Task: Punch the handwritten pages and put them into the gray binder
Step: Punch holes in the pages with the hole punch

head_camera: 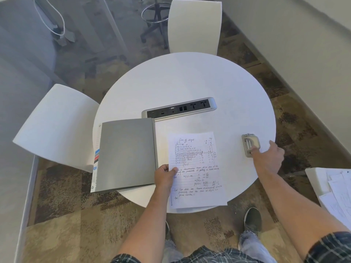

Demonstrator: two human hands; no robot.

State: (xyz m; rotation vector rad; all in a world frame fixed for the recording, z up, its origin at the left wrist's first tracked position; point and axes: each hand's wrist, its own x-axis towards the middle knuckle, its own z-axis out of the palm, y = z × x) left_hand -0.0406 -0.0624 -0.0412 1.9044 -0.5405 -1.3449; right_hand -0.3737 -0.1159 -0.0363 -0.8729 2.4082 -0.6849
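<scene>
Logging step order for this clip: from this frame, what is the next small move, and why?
Probably the right hand closes on the hole punch and draws it toward the handwritten pages. Its fingers already touch the punch, the left hand pinches the pages' left edge beside the closed gray binder, and no punched holes show.

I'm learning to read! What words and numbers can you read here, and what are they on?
White lined handwritten page, top: "Sum of digits"
Same page, middle: "n(S)=36", roughly
Same page, bottom: "Two dice are thrown simultaneously", partly guessed
Same page, last line: "prime number"
Number-pair rows on that page: too small to read
Coloured index sheet under the gray binder: too blurred
Silver socket strip: nothing readable
</scene>
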